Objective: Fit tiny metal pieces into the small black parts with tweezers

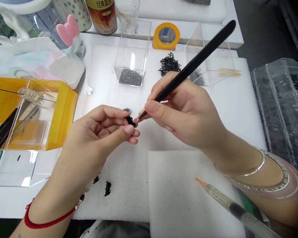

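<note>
Between the thumb and fingers of my left hand [101, 132] is a small black part [130, 121], pinched above the white foam sheet [129, 165]. My right hand [186, 112] grips a slim black tool [196, 62] like a pen, its thin metal tip meeting the part or very close to it. I cannot tell whether the tool is tweezers or a probe. Two similar black parts [107, 188] lie on the sheet below my left hand. A little heap of tiny shiny pieces [127, 111] shows just behind my left fingertips.
A clear box [132, 53] with tiny dark pieces, a black pile [170, 63] and yellow tape [166, 35] stand behind. A yellow-sided box [62, 114] is at left, a compartment case [280, 109] at right. An orange-tipped syringe [221, 195] lies front right.
</note>
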{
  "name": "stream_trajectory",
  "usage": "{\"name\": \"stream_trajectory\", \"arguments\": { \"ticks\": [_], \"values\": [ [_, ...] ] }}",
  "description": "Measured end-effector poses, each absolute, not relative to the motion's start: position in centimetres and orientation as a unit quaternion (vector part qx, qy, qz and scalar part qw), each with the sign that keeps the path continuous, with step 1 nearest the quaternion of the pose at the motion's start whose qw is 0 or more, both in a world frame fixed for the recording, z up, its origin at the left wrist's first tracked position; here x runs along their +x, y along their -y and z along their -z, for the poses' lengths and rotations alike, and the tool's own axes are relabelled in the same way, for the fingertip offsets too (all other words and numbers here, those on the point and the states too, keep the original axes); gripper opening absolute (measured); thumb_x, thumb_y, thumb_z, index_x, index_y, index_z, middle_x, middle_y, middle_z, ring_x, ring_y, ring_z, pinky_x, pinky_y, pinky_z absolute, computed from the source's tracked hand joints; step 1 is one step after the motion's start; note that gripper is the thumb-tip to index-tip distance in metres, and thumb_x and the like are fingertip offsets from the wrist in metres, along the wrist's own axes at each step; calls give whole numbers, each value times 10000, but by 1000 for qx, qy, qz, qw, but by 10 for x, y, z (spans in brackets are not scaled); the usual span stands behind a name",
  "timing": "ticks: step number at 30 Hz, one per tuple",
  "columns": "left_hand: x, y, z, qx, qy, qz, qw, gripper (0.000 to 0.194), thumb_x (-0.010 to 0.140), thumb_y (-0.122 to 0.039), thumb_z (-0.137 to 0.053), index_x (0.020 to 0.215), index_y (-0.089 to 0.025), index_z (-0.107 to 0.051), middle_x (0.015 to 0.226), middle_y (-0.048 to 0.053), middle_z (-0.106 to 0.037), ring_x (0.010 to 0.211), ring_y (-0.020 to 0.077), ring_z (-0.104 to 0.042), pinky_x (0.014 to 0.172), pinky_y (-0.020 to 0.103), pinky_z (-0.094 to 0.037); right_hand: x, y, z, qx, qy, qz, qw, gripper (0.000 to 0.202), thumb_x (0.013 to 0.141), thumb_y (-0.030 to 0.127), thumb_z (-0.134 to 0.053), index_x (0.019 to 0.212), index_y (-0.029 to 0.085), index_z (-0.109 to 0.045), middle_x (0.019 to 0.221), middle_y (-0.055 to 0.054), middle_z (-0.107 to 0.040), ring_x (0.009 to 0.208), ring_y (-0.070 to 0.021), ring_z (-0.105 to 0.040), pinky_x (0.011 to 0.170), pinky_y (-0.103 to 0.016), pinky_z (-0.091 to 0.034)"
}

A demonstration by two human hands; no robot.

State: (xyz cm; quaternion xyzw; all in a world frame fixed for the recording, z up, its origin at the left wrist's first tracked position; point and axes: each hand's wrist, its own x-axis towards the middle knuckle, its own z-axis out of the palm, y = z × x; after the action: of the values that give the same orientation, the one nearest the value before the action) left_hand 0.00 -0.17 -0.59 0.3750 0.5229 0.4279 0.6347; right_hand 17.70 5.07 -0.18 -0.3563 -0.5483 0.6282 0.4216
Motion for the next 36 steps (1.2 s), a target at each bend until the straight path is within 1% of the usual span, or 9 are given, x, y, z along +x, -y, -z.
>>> {"name": "stream_trajectory", "arguments": {
  "ticks": [2,5,10,13,18,24,30,33,36],
  "values": [
    [0,2,6,377,-521,-429,634,165,789,-162,-744,919,-209,-654,777,-40,-725,696,75,-697,707,118,-579,177,-51,1,-355,548,-630,420,123,829,97,-636,778,190,-573,680,82,-560,652,-56,-643,563,-167,-561],
    [0,1,7,380,-523,-428,632,162,784,-168,-750,911,-201,-654,779,-34,-721,696,83,-697,709,134,-586,178,-50,2,-353,552,-627,423,106,835,110,-631,790,185,-572,685,83,-555,662,-52,-642,562,-160,-560],
    [-1,1,6,376,-517,-432,636,160,791,-158,-743,913,-204,-650,767,-40,-722,696,79,-695,709,133,-585,178,-48,3,-368,541,-620,433,109,831,132,-634,788,206,-567,642,82,-525,689,-84,-652,539,-179,-552],
    [0,1,5,371,-516,-429,642,159,793,-156,-740,913,-210,-650,770,-42,-729,698,76,-695,710,129,-584,177,-48,3,-363,526,-640,427,108,827,177,-664,792,210,-568,637,68,-536,692,-103,-650,518,-196,-543],
    [0,0,6,370,-516,-429,643,159,795,-152,-738,910,-218,-651,763,-48,-728,698,73,-694,703,122,-582,178,-49,4,-355,517,-655,421,175,791,257,-726,764,212,-559,687,53,-583,692,-113,-651,506,-210,-529],
    [-1,1,7,380,-512,-432,638,155,800,-150,-732,909,-225,-652,758,-51,-718,701,73,-692,704,121,-579,179,-50,5,-345,520,-664,411,149,815,237,-709,789,210,-565,661,66,-579,596,-87,-623,502,-210,-504],
    [0,2,7,392,-498,-432,642,140,804,-155,-728,896,-223,-649,796,-39,-706,708,82,-693,701,142,-584,180,-50,2,-350,525,-664,402,130,823,185,-686,776,204,-567,626,84,-543,474,-45,-510,474,-207,-463],
    [0,2,7,395,-487,-435,646,139,797,-146,-733,877,-213,-641,791,-36,-694,697,86,-691,685,151,-586,180,-50,0,-357,527,-660,400,137,816,199,-695,764,211,-569,597,88,-531,451,-46,-481,445,-205,-447],
    [0,1,7,394,-488,-434,647,140,796,-143,-732,876,-209,-638,788,-35,-688,688,87,-691,677,154,-586,180,-49,0,-358,535,-654,398,132,813,232,-706,772,219,-581,608,78,-554,440,-51,-469,401,-201,-406]
  ]
}}
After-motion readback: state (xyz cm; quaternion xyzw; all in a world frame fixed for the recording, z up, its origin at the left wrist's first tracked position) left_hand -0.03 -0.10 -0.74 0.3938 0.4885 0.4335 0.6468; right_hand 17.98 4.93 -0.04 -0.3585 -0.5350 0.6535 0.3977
